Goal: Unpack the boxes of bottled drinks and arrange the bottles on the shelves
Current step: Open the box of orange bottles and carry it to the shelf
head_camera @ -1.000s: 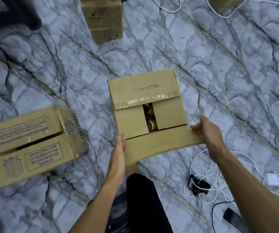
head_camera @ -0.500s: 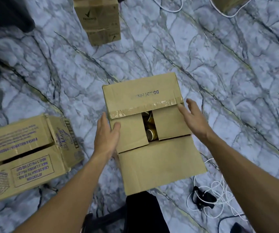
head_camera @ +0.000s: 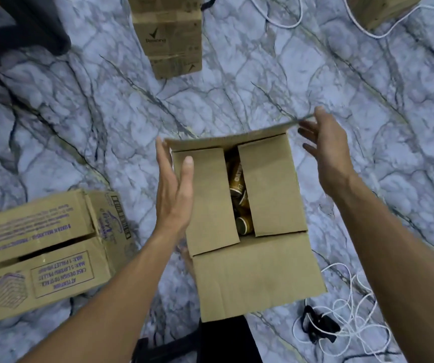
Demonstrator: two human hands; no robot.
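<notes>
A brown cardboard box [head_camera: 257, 279] stands on the marble-patterned floor in front of me. Its near flap lies folded down toward me, and its far flap [head_camera: 236, 137] stands up, seen edge-on. The two inner flaps [head_camera: 210, 205] still lie flat over the top. In the gap between them I see brown and gold bottles [head_camera: 239, 184] lying inside. My left hand [head_camera: 174, 195] is at the box's left side, fingers straight, thumb resting on the left inner flap. My right hand [head_camera: 325, 145] touches the far flap's right corner with spread fingers.
A printed cardboard box [head_camera: 40, 252] lies on its side at the left. Another box [head_camera: 168, 35] stands farther ahead, and a third box [head_camera: 378, 9] is at the top right. White cable [head_camera: 352, 326] and a black plug [head_camera: 320, 326] lie at the lower right.
The near flap was folded down toward me. Both hands then moved to the far flap, and it has swung up from flat to upright.
</notes>
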